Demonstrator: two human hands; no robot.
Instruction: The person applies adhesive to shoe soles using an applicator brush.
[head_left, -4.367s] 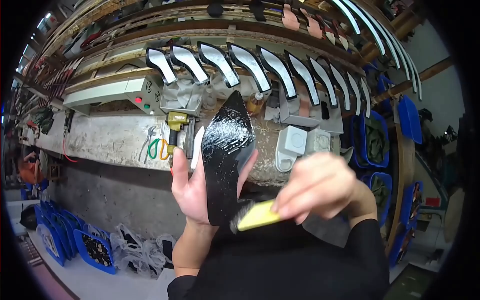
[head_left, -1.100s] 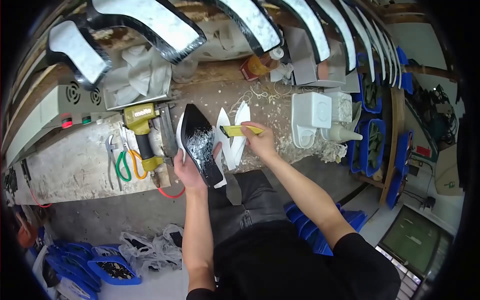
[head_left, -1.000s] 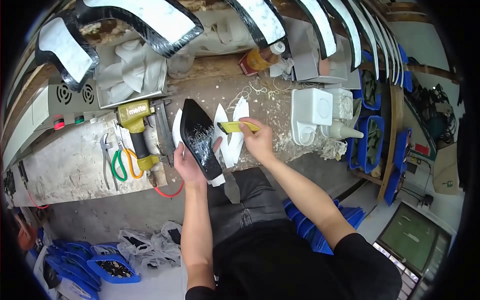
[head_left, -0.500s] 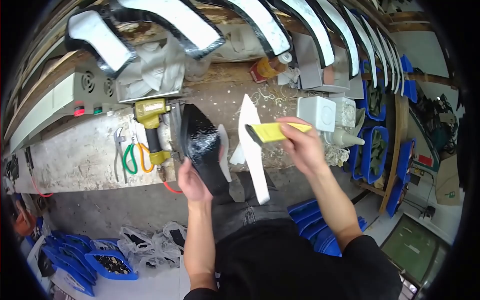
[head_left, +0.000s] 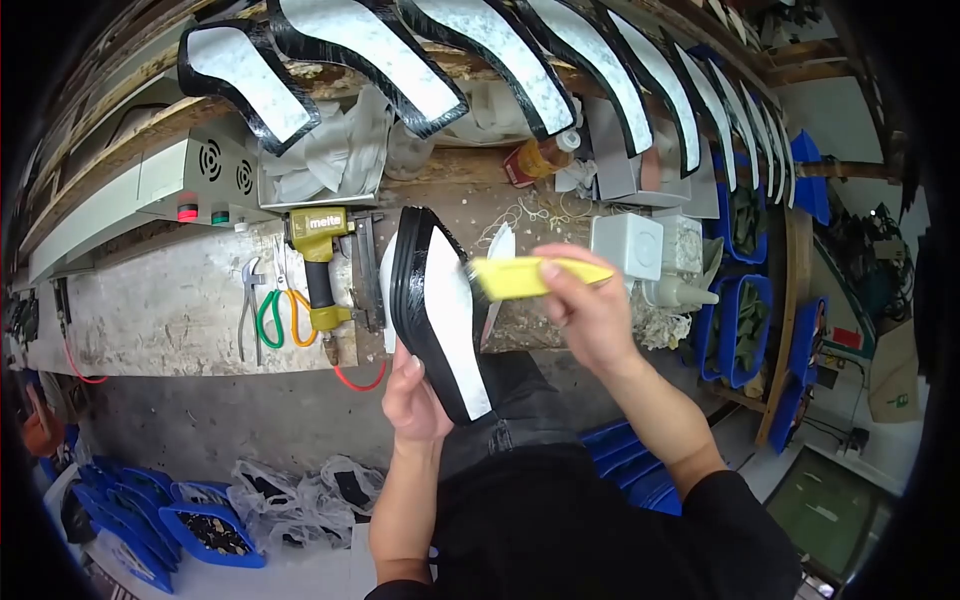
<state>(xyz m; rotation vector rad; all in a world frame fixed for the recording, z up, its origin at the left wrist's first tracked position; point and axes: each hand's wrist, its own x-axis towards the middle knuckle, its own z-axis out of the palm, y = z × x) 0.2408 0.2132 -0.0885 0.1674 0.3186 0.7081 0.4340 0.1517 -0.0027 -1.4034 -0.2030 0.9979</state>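
Observation:
My left hand (head_left: 415, 397) grips a black shoe sole (head_left: 408, 290) near its lower end, fingers partly hidden behind it. A long white foot-shaped face (head_left: 455, 320) on the sole is turned towards me, and its black edge is ridged and glossy. A flat brush with a yellow handle (head_left: 535, 279) is pinched in my right hand (head_left: 592, 312). The brush's dark bristles overlap the right edge of the sole. Behind the sole, a white pointed piece (head_left: 502, 244) shows in part.
A yellow-green air stapler (head_left: 318, 240), green-and-orange-handled scissors (head_left: 282, 312) and pliers (head_left: 249, 305) lie left on the bench (head_left: 150, 335). Black shoe parts with white faces (head_left: 440, 80) line the rack above. A bottle (head_left: 540, 158) and white containers (head_left: 627, 246) stand behind.
The sole has turned in my left hand, from its glossy black side to its white face. The brush, earlier over a loose-looking white strip, has moved left to the sole's edge.

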